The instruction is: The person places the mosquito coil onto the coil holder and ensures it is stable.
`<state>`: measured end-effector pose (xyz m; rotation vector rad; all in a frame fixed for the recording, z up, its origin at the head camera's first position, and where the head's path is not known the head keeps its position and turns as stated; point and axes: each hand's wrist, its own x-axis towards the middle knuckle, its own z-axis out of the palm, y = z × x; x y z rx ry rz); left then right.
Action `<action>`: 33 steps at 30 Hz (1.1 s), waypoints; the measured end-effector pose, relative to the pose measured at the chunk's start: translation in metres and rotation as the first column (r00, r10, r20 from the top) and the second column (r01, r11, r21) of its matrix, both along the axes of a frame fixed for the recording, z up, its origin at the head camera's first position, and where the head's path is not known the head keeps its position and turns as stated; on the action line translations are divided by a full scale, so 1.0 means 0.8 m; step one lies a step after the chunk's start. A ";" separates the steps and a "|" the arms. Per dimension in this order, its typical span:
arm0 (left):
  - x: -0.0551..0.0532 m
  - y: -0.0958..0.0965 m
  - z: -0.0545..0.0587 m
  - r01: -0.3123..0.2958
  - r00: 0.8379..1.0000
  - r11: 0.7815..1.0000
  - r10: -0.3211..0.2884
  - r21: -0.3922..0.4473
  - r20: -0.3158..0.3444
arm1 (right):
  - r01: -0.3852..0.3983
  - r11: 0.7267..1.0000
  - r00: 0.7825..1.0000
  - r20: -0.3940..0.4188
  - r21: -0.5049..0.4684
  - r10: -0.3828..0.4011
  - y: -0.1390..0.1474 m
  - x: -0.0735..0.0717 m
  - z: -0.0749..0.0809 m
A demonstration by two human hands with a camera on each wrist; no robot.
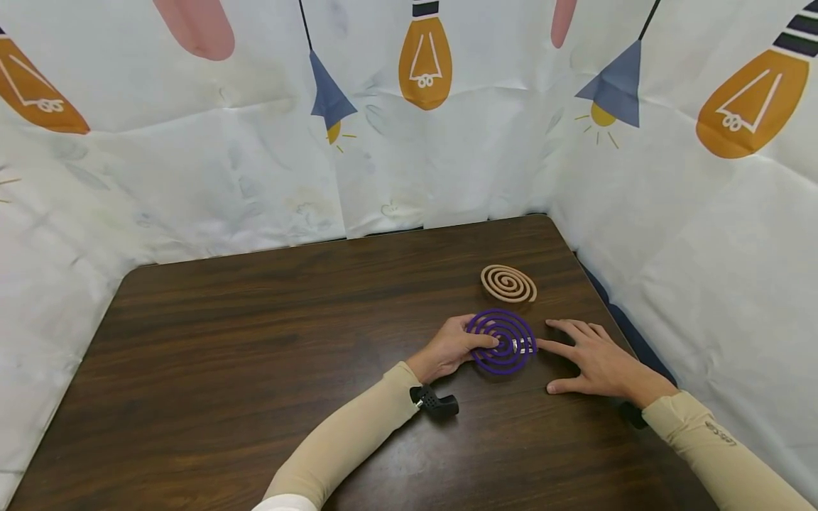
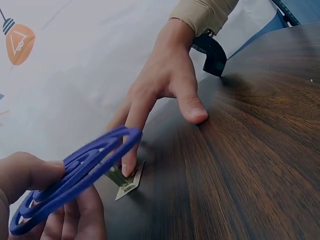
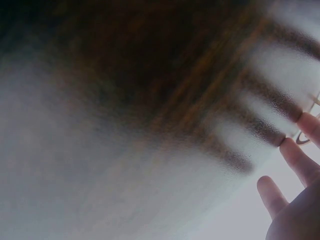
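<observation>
A purple mosquito coil (image 2: 75, 194) is pinched in my left hand (image 1: 447, 348), thumb on top and fingers underneath. The coil is tilted above the table in the left wrist view. Just beyond its edge, a small metal coil stand (image 2: 131, 186) lies on the tabletop, partly hidden by the coil. My right hand (image 1: 601, 365) is spread low over the table, and its index fingertip touches the stand. Behind the purple coil lies a tan mosquito coil (image 1: 509, 283), apart from both hands. The right wrist view shows mostly blurred tabletop and several fingertips.
The dark wooden table (image 1: 211, 355) extends far to the left of my hands. A white patterned curtain (image 1: 268, 170) hangs along its back and right side. The table's right edge runs close beside my right hand.
</observation>
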<state>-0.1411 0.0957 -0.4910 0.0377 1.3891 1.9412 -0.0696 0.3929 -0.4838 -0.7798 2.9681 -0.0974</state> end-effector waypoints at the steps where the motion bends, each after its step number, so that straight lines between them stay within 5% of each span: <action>1: 0.000 0.001 0.001 0.004 1.000 1.000 -0.004 0.000 0.002 | -0.004 1.000 1.000 -0.008 -0.005 0.004 0.000 0.000 0.000; 33: -0.010 0.031 -0.004 -0.003 1.000 1.000 0.002 -0.017 -0.014 | -0.006 1.000 1.000 -0.004 -0.001 0.006 0.000 -0.001 0.001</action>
